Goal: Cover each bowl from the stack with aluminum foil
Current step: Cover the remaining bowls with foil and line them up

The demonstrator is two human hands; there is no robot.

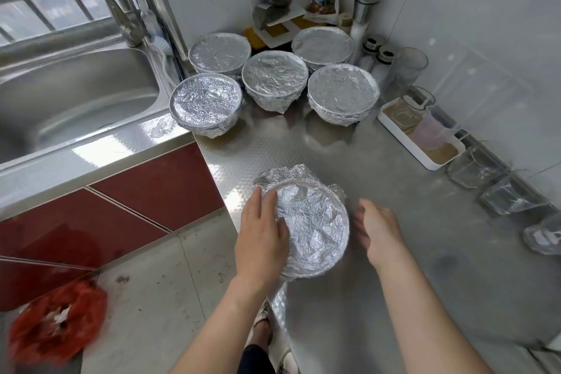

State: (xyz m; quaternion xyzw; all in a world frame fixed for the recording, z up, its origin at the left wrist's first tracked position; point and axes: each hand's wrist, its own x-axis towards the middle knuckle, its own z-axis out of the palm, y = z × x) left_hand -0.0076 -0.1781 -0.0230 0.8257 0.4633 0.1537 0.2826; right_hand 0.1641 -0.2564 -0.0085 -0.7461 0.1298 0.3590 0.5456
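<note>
At the lower centre of the head view, on the stainless-steel table (pixel 379 146), stands the round bowl wrapped in crinkled silver aluminium foil (pixel 312 222). Your left hand (pixel 261 234) lies flat on its left rim, fingers straight and together, pressing the sheet down. Your right hand (pixel 378 231) hangs just beside the bowl's right edge, fingers loosely curled and holding nothing. Blur hides whether the fingertips touch the foil. So the bowl sits between your hands, the left on it and the right at its side.

The step looks like the final crimping of this cover. A loose bunch of foil (pixel 274 174) stands up at the bowl's far edge, toward the upper left, and that seems the part left to do. Keep the left palm down as an anchor so the bowl does not slide on the slick metal. Bring the right hand round to fold that bunch under the rim, smoothing with flat fingers, since thin foil probably tears easily. Five foil-covered bowls (pixel 274 77) stand grouped in the upper centre, well apart from your hands. No uncovered stack is in view.
</note>
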